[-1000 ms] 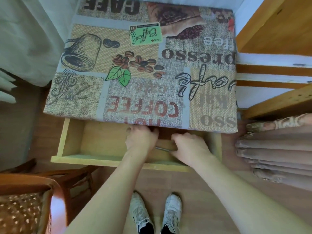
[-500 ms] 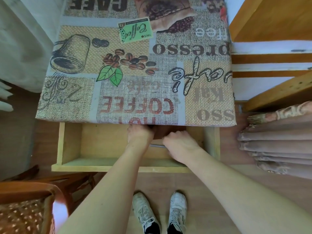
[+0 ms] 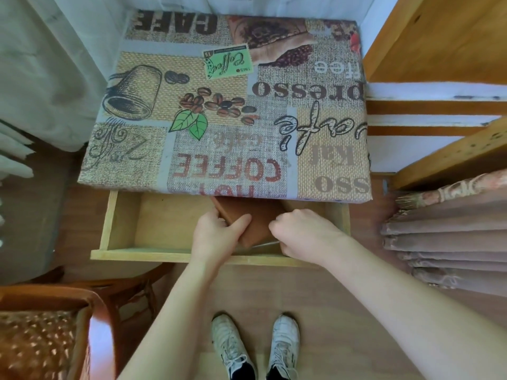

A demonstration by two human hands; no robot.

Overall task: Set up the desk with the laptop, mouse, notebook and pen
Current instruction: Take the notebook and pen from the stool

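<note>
A brown notebook (image 3: 258,218) lies tilted in the open wooden drawer (image 3: 120,223) under the desk, its far end hidden beneath the desk edge. My left hand (image 3: 216,237) grips the notebook's left edge, thumb on its cover. My right hand (image 3: 304,234) is closed at the notebook's right side, holding a thin silver pen (image 3: 267,244) that pokes out to the left. The desk (image 3: 233,111) is covered with a coffee-print cloth and has nothing on it. No laptop or mouse is in view.
A wooden chair with a patterned seat (image 3: 41,338) stands at the lower left. Folded brown fabric (image 3: 450,237) is stacked on the right below wooden shelves (image 3: 439,50). A pale curtain (image 3: 49,64) hangs at the left. My shoes (image 3: 255,346) stand on the wood floor.
The brown notebook has come out from under the desk edge into the open drawer, with my left hand now gripping it. My right hand stays closed on the pen.
</note>
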